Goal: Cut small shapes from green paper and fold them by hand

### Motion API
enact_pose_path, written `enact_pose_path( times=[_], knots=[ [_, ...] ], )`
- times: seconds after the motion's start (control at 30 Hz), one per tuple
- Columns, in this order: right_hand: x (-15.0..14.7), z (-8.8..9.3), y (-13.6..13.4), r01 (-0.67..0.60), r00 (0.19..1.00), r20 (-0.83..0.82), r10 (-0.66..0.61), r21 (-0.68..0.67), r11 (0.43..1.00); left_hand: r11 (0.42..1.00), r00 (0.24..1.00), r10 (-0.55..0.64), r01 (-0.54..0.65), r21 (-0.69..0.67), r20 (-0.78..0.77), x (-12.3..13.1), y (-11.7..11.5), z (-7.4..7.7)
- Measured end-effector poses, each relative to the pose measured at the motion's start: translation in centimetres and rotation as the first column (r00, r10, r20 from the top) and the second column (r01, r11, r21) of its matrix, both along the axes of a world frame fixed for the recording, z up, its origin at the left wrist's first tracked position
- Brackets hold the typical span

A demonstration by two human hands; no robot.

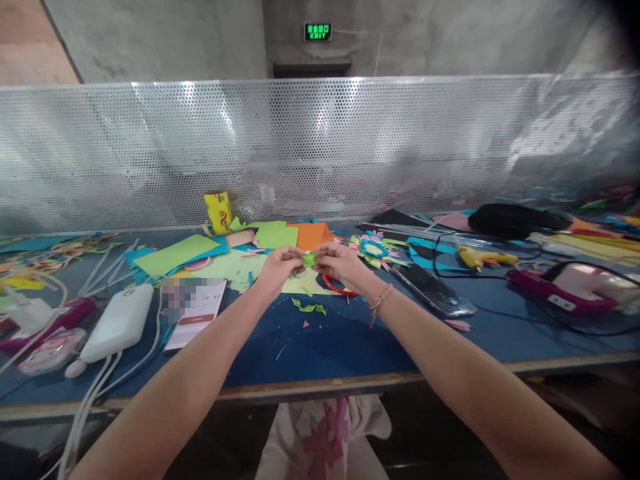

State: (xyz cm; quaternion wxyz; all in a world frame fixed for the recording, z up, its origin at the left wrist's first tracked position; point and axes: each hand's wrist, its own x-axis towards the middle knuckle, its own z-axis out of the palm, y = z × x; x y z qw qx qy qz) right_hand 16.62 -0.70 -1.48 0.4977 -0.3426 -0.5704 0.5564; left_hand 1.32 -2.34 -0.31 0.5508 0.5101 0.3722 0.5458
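Observation:
Between my fingertips, above the middle of the table, is a small piece of green paper (309, 259). My left hand (281, 267) pinches it from the left and my right hand (340, 263) from the right. Its exact shape is partly hidden by the fingers. Beneath my right hand lie red-handled scissors (339, 285), mostly covered. Green paper scraps (309, 307) are scattered on the blue tabletop (320, 347) just in front of my hands. To the right of my right hand sits a paper flower (374, 247) with a blue ring and pink bits.
Green paper sheets (175, 255) and an orange sheet (313, 235) lie behind. At left are a lit phone (197, 320) and a white power bank (120, 323) with cables. At right are a dark phone (433, 291), a yellow glue gun (485, 258) and a purple power strip (560, 293).

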Motion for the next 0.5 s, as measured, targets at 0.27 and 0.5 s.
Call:
enact_pose_path(
  times=[0.27, 0.5],
  knots=[
    [-0.02, 0.44, -0.29, -0.014, 0.997, -0.073, 0.008, -0.087, 0.996, 0.996, 0.998, -0.067, 0.068, -0.059, 0.012, -0.02, -0.02, -0.02],
    [0.03, -0.2, 0.12, 0.048, 0.977, 0.196, -0.083, 0.176, 0.983, 1.0, 0.999, -0.017, 0.017, 0.0, -0.049, 0.12, 0.3, -0.37]
  ],
)
